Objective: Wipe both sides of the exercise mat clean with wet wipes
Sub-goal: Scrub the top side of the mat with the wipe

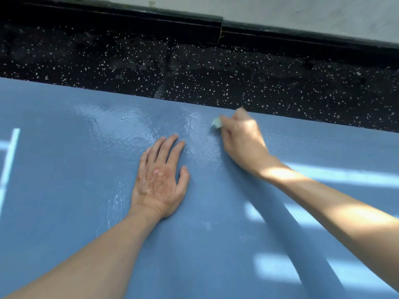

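A blue exercise mat (64, 201) lies flat and fills the lower two thirds of the view. My left hand (159, 180) rests palm down on it near the middle, fingers spread and holding nothing. My right hand (241, 139) is closed on a small whitish wet wipe (216, 123) and presses it onto the mat close to the far edge. Only a corner of the wipe shows past my fingers. A wet glossy patch (129, 126) spreads on the mat left of the wipe.
Beyond the mat's far edge runs a black speckled floor (216, 83). A dark skirting board (194, 29) and a pale wall (302, 9) follow behind it. White streaks (114, 203) mark the mat left of my left wrist. Sunlight bars fall on the mat's right part.
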`<state>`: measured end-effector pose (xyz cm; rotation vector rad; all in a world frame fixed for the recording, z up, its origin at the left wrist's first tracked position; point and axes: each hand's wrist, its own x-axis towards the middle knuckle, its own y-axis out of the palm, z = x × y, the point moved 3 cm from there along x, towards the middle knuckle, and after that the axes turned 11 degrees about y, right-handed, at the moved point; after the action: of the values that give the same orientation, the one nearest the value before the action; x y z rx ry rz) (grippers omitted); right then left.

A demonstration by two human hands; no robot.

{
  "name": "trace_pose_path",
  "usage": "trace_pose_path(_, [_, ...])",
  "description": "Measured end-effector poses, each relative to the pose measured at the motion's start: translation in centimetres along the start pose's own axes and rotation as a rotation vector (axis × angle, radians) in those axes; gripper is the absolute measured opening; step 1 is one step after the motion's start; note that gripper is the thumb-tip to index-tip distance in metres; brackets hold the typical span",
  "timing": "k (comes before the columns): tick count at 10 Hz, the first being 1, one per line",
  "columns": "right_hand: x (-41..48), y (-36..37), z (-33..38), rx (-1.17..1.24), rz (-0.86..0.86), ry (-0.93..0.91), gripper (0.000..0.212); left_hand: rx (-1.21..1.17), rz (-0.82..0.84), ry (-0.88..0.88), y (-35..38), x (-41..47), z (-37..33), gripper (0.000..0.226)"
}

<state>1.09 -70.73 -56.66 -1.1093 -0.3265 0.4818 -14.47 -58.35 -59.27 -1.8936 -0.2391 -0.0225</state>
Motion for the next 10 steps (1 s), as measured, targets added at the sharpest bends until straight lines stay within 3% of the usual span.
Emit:
trace_pose_path(1, [-0.3,0.1,0.0,0.025,0.073,-0.048,0.023,0.004,-0.001,0.003,0.0,0.0,0.1,0.059])
trace_pose_path(2, [3.8,-1.3,-2.3,-0.128,-0.024,0.18,0.028,-0.002,0.009,-0.001,0.0,0.0,0.1,0.06])
trace_pose_path(4, [-0.1,-1.3,-1.3,0.046,0.078,-0.032,0.015,0.002,0.001,-0.001,0.0,0.0,0.1,0.06])
trace_pose_path(5, [3.3,-2.2,-4.1,-0.161,-0.027,0.232,0.026,-0.001,0.014,-0.007,0.1,-0.1,0.1,0.06])
trace_pose_path(6, [0.3,-1.6,-2.6,-0.043,-0.021,0.025,0.02,0.003,0.021,-0.013,0.1,-0.1,0.1,0.06])
trace_pose_path(7, [-0.9,-1.7,-3.2,-0.03,0.05,-0.103,0.029,0.004,0.017,-0.012,0.2,-0.1,0.2,0.06])
trace_pose_path(8, [1.9,-3.0,-5.9,-0.027,-0.069,0.138,0.04,0.003,0.019,-0.009,0.2,-0.1,0.2,0.059])
trace_pose_path(9, [-0.8,-2.3,-4.0,-0.05,-0.021,-0.002,0.049,0.006,0.022,-0.011,0.2,-0.1,0.2,0.06])
trace_pose_path(10, [-1.3,-2.8,-4.1,-0.012,0.043,-0.062,0.043,0.007,0.017,-0.012,0.2,0.0,0.2,0.06])
